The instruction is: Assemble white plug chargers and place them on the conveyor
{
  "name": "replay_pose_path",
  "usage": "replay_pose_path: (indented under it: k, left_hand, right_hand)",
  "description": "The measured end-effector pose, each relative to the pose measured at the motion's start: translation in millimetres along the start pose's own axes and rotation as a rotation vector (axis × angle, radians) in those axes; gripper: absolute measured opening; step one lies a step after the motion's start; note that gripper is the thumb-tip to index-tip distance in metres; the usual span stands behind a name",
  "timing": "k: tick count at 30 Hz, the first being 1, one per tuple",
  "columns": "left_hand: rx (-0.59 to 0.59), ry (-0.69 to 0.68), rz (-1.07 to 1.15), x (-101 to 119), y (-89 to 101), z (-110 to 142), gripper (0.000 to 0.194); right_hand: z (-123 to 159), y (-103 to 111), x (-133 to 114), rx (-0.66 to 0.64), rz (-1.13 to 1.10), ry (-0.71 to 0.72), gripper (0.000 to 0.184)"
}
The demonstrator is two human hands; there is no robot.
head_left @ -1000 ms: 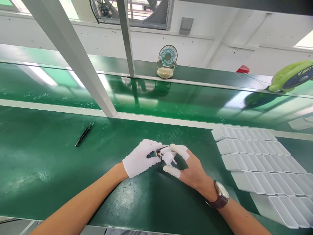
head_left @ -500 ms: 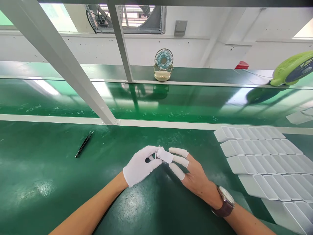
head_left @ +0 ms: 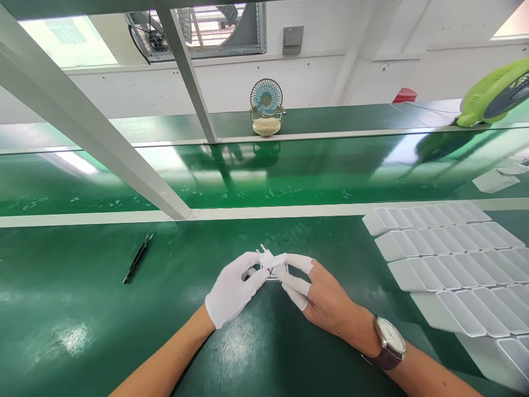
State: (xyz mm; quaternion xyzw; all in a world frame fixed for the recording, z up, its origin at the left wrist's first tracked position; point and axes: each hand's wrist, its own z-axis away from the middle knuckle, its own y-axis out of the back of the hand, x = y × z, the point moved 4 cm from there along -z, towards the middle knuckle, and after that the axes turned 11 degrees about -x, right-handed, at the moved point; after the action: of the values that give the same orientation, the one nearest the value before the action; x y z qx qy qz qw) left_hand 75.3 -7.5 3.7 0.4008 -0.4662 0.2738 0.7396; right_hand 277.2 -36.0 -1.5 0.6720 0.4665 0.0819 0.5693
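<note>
Green matting (head_left: 82, 309) covered the whole bench, and a glossy green conveyor belt (head_left: 289, 176) ran across beyond a pale rail. White metal frame posts (head_left: 82, 132) slanted up from that rail on the left. Rows of white plastic cases (head_left: 450, 264) were laid out on the matting at the right, well apart from the hands. A lime-green fan (head_left: 491, 94) leaned in at the far right, and a small blue desk fan (head_left: 265, 107) stood on the far ledge.

Near the middle of the bench the left hand (head_left: 231, 289), in a full white glove, and the right hand (head_left: 322, 295), bare but for white finger cots and with a wristwatch (head_left: 388, 344) on its wrist, were brought together. A small white plug part (head_left: 270, 260) with two metal pins pointing up and away was pinched between them just above the matting; the fingers of both hands were closed on it. What lay under the part could not be made out.

It was judged that the piece could slip from so slight a fingertip grip, since glove and cots are smooth, and that the pins could be bent if it were squeezed askew. Black tweezers (head_left: 138, 258) lay well to the left, out of easy reach, and nothing stood between the hands and the cases.
</note>
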Motion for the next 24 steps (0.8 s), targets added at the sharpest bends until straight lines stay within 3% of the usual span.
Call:
replay_pose_path:
  k: [11,24]
  left_hand:
    - [-0.004,-0.028,0.246,5.8,-3.7,-3.1,0.036]
    - [-0.043,-0.054,0.316,9.8,-6.4,-1.3,0.039]
  right_hand:
    - [-4.2,-1.3,-3.2,0.023,-0.070,-0.015,0.039]
    - [-4.0,2.3,-15.3,0.035,0.132,0.006,0.034]
